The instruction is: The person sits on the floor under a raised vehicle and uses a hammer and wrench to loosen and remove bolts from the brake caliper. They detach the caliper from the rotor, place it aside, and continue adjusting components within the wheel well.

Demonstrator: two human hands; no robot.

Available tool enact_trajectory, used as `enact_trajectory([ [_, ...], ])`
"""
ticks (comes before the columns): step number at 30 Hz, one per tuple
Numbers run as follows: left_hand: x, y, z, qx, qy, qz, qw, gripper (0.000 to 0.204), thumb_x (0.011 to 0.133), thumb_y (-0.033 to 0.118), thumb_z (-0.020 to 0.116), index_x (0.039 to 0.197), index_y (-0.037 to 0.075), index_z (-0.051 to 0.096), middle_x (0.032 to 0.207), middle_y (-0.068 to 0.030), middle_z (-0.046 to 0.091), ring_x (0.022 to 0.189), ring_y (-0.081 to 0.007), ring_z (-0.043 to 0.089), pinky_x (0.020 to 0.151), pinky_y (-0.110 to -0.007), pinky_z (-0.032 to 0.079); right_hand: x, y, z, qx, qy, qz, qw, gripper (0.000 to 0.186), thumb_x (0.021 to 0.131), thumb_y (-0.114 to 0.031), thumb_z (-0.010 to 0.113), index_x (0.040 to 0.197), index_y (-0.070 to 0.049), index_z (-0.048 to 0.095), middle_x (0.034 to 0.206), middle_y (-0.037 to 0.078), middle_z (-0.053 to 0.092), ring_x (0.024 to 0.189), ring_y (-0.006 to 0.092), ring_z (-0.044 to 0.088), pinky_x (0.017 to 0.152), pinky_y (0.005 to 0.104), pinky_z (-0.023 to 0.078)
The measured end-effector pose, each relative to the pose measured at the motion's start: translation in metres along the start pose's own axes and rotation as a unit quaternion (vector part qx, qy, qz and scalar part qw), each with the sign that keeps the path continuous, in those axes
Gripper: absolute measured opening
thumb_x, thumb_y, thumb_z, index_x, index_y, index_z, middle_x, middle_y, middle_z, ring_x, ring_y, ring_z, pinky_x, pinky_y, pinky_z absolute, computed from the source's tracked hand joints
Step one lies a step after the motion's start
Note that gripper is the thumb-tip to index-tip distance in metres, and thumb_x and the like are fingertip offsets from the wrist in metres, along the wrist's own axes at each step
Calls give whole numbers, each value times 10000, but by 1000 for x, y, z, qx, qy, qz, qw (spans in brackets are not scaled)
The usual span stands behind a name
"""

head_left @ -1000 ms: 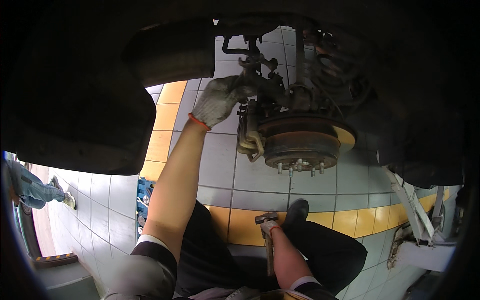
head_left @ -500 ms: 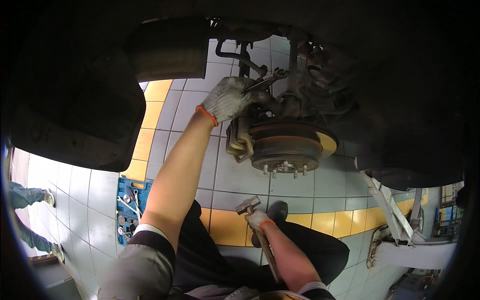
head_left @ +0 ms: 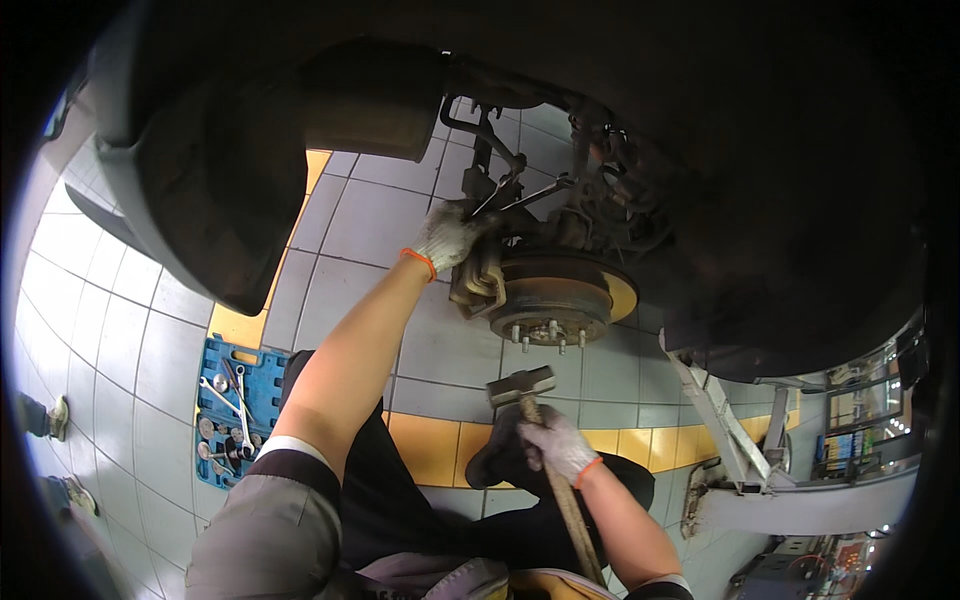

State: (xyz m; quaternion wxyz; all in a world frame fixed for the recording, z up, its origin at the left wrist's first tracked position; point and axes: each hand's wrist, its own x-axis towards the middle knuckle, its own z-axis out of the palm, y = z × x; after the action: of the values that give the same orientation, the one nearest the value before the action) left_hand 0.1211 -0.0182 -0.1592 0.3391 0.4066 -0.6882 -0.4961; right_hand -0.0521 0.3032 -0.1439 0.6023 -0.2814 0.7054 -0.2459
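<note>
My left hand [head_left: 447, 236], in a knit glove with an orange cuff, is closed beside the brake caliper [head_left: 478, 283]. From it a metal wrench [head_left: 540, 193] reaches up and right toward the dark suspension parts; the fingertips are partly hidden. A second thin shiny rod or handle [head_left: 492, 197] shows just above that hand. The rusty brake disc [head_left: 553, 297], with studs pointing toward me, lies right of the caliper. My gloved right hand [head_left: 560, 446] grips the wooden handle of a sledgehammer [head_left: 522, 386], its metal head raised below the disc.
A blue tool case [head_left: 268, 378] with wrenches and sockets lies open on the tiles at left. Dark car bodywork [head_left: 225, 200] hangs overhead and to the left. A white lift arm [head_left: 715, 410] stands at right. Another person's shoes [head_left: 60, 417] show at far left.
My right hand has lifted the sledgehammer up and to the right, nearer the disc. My left hand has drawn down toward the caliper, the wrench lower too. The whole view has shifted slightly.
</note>
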Motion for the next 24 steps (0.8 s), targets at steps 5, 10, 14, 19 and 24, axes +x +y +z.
enact_trajectory([
  [5, -5, -4, -3, -72, -38, 19, 997, 476, 976, 403, 653, 1284, 42, 693, 1123, -263, 730, 1043, -406, 701, 939, -453, 535, -74, -52, -23, -147, 124, -102, 976, 410, 955, -119, 654, 1321, -9, 503, 826, 39, 588, 576, 130, 557, 525, 292, 485],
  [10, -6, -10, 5, 0, -23, 35, 999, 474, 959, 351, 654, 1313, 36, 669, 1131, -192, 751, 1021, -299, 708, 926, -403, 543, -116, -169, 7, -455, 256, -328, 787, 575, 937, -144, 666, 1455, 9, 470, 976, 165, 698, 765, 218, 686, 700, 349, 562],
  [14, -3, -24, 18, -33, 24, 62, 997, 437, 981, 319, 618, 1308, 35, 676, 1158, -183, 752, 1079, -343, 696, 948, -425, 534, -104, -266, 54, -581, 254, -331, 699, 523, 955, -226, 643, 1401, 11, 505, 1045, 330, 700, 969, 498, 685, 830, 486, 564],
  [19, 2, -40, 26, -184, -55, 33, 981, 306, 1016, 171, 488, 1237, 99, 688, 1173, -131, 734, 1272, -268, 597, 1037, -352, 454, -53, -314, 105, -737, 213, -258, 587, 476, 984, -242, 629, 1378, 5, 528, 1163, 323, 676, 1095, 513, 626, 961, 535, 522],
  [24, 10, -45, 29, 365, -15, 222, 904, 332, 1000, 141, 471, 1214, 46, 706, 1233, -153, 727, 1227, -314, 636, 1048, -408, 484, -16, -322, 115, -798, 221, -286, 483, 375, 1030, -256, 562, 1344, -53, 538, 1215, 258, 677, 1091, 443, 671, 955, 518, 549],
])
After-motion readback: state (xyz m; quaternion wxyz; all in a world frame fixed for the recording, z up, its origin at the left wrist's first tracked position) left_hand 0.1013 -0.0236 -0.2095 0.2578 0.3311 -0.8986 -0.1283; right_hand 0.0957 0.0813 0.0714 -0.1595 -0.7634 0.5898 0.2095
